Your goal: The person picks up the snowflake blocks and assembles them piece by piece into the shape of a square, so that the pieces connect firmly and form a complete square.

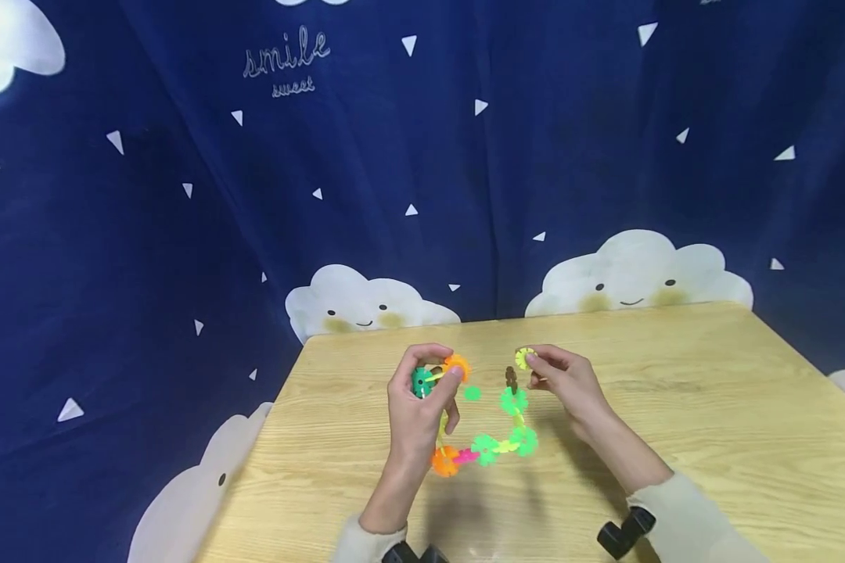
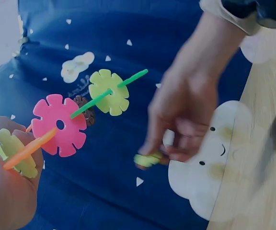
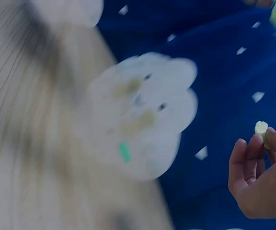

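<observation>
My left hand [image 1: 418, 399] grips a chain of notched plastic discs, its fingers and thumb around an orange disc [image 1: 456, 367] and a dark green disc [image 1: 422, 382]. The chain hangs in a loop between the hands, with an orange disc [image 1: 446, 461], light green discs [image 1: 485, 450] and a brown disc [image 1: 511, 378] at its right end. A pink disc [image 2: 60, 125] of it shows large in the left wrist view. Beside the brown end, my right hand [image 1: 570, 383] pinches a yellow disc [image 1: 525, 358] between thumb and fingers, apart from the chain.
A wooden table [image 1: 711, 407] lies under both hands. A small green disc [image 1: 472, 393] shows between the hands; it appears separate from the chain. Behind the table hangs a dark blue curtain [image 1: 366, 156] printed with clouds and triangles.
</observation>
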Demonstrator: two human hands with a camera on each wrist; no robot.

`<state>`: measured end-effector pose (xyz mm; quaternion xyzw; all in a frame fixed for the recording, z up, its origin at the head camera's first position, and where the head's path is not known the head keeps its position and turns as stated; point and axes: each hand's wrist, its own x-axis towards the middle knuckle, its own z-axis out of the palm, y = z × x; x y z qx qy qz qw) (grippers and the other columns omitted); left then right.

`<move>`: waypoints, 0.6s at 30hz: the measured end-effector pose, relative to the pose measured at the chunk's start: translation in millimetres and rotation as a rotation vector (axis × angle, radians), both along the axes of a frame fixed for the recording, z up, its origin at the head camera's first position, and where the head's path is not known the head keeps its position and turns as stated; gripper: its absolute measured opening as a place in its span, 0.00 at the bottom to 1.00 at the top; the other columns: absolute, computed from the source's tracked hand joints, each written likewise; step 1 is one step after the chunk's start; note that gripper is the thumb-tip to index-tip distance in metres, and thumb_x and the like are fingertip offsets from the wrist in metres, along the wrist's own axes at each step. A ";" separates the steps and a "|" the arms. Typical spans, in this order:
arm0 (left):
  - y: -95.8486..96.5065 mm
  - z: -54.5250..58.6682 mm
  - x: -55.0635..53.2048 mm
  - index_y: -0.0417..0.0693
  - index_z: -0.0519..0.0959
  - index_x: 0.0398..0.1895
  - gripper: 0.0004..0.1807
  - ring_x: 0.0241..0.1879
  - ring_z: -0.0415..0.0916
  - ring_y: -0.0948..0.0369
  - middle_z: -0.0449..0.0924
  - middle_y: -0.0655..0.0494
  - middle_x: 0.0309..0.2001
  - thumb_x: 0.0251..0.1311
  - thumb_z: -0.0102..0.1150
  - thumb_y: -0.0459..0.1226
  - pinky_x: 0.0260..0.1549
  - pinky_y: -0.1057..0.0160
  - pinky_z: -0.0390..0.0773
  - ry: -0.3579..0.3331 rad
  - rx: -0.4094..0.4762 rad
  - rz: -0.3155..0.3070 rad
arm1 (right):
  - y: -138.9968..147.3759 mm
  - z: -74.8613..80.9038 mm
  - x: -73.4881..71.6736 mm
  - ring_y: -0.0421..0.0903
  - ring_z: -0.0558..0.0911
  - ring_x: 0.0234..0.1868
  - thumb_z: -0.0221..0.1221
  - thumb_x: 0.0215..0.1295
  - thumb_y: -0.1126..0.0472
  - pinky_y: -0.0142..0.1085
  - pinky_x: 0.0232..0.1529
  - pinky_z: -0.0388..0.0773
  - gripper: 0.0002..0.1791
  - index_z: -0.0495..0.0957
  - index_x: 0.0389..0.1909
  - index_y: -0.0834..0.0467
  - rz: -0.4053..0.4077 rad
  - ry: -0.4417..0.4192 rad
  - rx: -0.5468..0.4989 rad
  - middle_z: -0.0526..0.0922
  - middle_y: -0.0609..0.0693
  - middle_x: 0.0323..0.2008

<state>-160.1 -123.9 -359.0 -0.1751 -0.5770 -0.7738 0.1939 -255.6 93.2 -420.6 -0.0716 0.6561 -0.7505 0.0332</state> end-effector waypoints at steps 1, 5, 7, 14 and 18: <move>2.1 0.0 0.2 0.33 0.75 0.51 0.14 0.11 0.66 0.63 0.76 0.53 0.34 0.64 0.65 0.26 0.07 0.72 0.63 0.002 0.002 -0.009 | 0.2 6.9 5.3 0.38 0.82 0.31 0.65 0.73 0.60 0.33 0.44 0.87 0.15 0.82 0.54 0.65 -0.004 0.017 -0.038 0.84 0.44 0.37; 9.7 0.6 1.0 0.33 0.75 0.50 0.13 0.10 0.67 0.63 0.77 0.53 0.34 0.64 0.63 0.25 0.07 0.72 0.63 0.015 -0.013 -0.036 | 0.3 34.9 27.1 0.39 0.84 0.30 0.66 0.71 0.64 0.32 0.45 0.86 0.06 0.85 0.45 0.59 -0.015 0.084 -0.177 0.85 0.44 0.35; 13.3 1.6 1.5 0.33 0.75 0.51 0.14 0.11 0.67 0.63 0.78 0.52 0.35 0.64 0.63 0.25 0.07 0.72 0.63 0.020 -0.024 -0.047 | -0.1 47.6 37.0 0.40 0.85 0.30 0.66 0.70 0.65 0.32 0.47 0.86 0.04 0.86 0.44 0.57 -0.021 0.117 -0.219 0.86 0.45 0.34; 24.5 4.9 2.9 0.33 0.74 0.51 0.14 0.10 0.67 0.64 0.77 0.49 0.35 0.65 0.63 0.25 0.07 0.71 0.62 0.024 -0.052 -0.089 | -2.4 70.4 62.2 0.44 0.86 0.36 0.64 0.71 0.67 0.34 0.47 0.85 0.05 0.83 0.46 0.60 -0.008 0.241 -0.193 0.86 0.46 0.36; 28.6 6.1 3.6 0.33 0.75 0.51 0.13 0.09 0.66 0.64 0.76 0.50 0.35 0.65 0.63 0.26 0.06 0.71 0.62 0.013 -0.055 -0.098 | -3.1 69.8 68.3 0.46 0.86 0.37 0.63 0.72 0.70 0.32 0.38 0.83 0.06 0.81 0.46 0.65 -0.019 0.331 -0.141 0.86 0.48 0.37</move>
